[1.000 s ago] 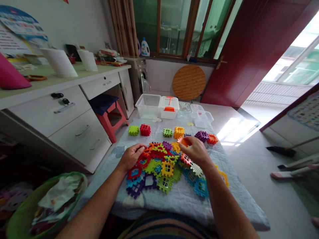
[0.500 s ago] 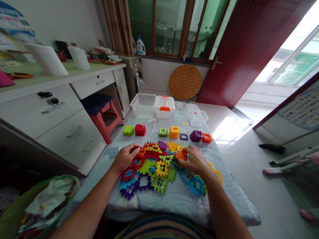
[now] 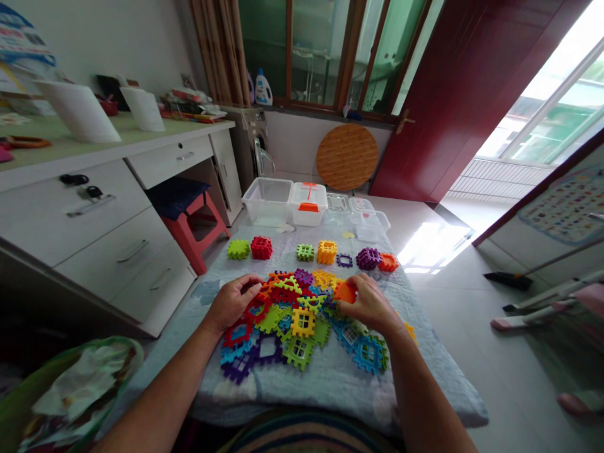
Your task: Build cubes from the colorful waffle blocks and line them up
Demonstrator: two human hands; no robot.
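A heap of colourful interlocking plastic tiles [image 3: 302, 321] lies on a pale quilted cloth [image 3: 330, 377]. My right hand [image 3: 370, 305] pinches an orange tile [image 3: 346, 292] at the heap's right side. My left hand [image 3: 231, 302] rests on the heap's left edge, fingers curled over red tiles; whether it grips one is unclear. Beyond the heap stands a row of assembled cubes and tiles: green [image 3: 238, 249], red [image 3: 261, 247], green [image 3: 305, 252], yellow [image 3: 326, 251], purple [image 3: 369, 258], orange [image 3: 388, 262].
Clear plastic boxes [image 3: 267, 200], one with an orange latch [image 3: 307, 203], stand at the cloth's far end. A white desk with drawers [image 3: 108, 214] and a red stool [image 3: 189, 214] are at the left. A green basket [image 3: 61, 396] sits near left. A broom [image 3: 509, 280] lies right.
My right hand has dropped from above the heap to its right side with the orange tile. The view has shifted slightly; my left hand stays on the heap's left edge.
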